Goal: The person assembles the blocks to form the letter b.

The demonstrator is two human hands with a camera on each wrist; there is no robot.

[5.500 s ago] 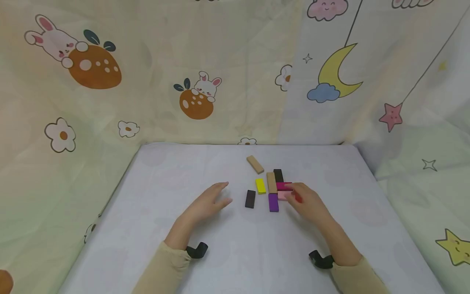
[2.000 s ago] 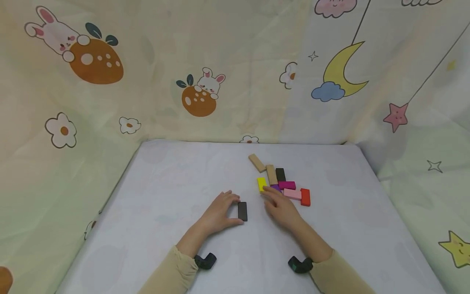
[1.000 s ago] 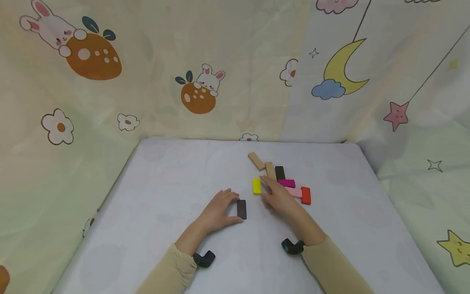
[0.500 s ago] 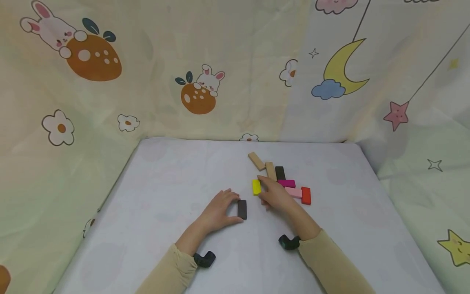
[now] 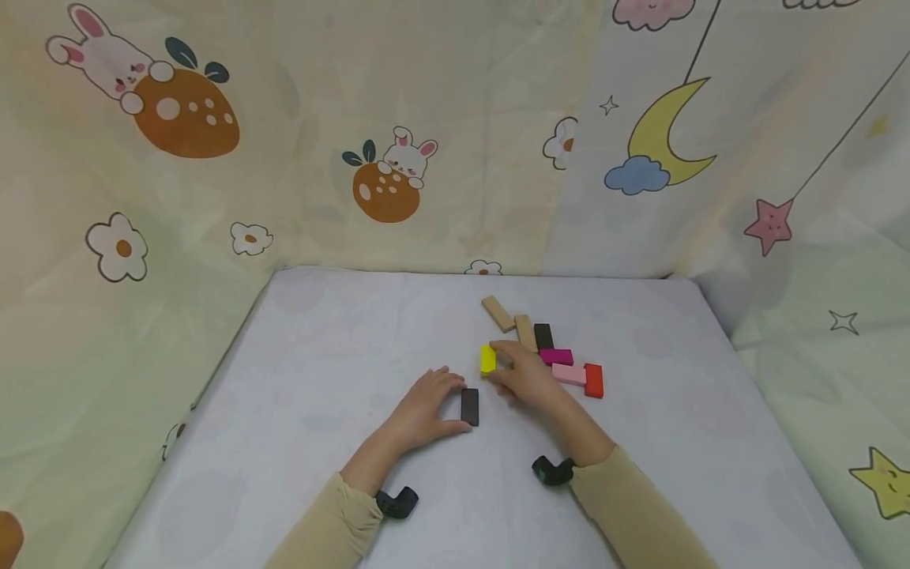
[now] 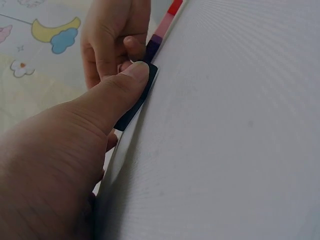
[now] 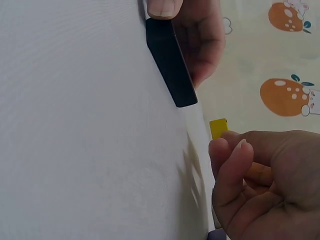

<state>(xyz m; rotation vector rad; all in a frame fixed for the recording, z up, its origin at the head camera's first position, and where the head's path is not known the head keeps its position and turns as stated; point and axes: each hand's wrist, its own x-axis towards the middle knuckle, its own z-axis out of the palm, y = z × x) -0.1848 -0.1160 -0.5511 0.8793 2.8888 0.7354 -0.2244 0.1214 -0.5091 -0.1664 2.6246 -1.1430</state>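
Note:
My left hand [image 5: 419,407] pinches a black block [image 5: 469,407] by its two short ends, thumb at the near end and fingers at the far end. In the left wrist view its thumb presses on the end of that black block [image 6: 142,95]. Just to the right, my right hand [image 5: 529,375] pinches a small yellow block [image 5: 487,359] between thumb and index finger, its other fingers curled under. The right wrist view shows the yellow block [image 7: 218,128] beyond the fingertips, a little apart from the black one [image 7: 172,65].
Behind the right hand lie two plain wooden blocks [image 5: 498,314], a second black block [image 5: 543,336] and a magenta block [image 5: 556,356]. A pink block [image 5: 569,374] touches a red block [image 5: 593,380]. A purple block [image 7: 216,234] is mostly hidden. Printed cloth hangs behind the white table [image 5: 341,316].
My right hand has left the red block and moved left, taking the yellow block and shifting it left. My left hand has gripped the black block, now slightly nearer and left.

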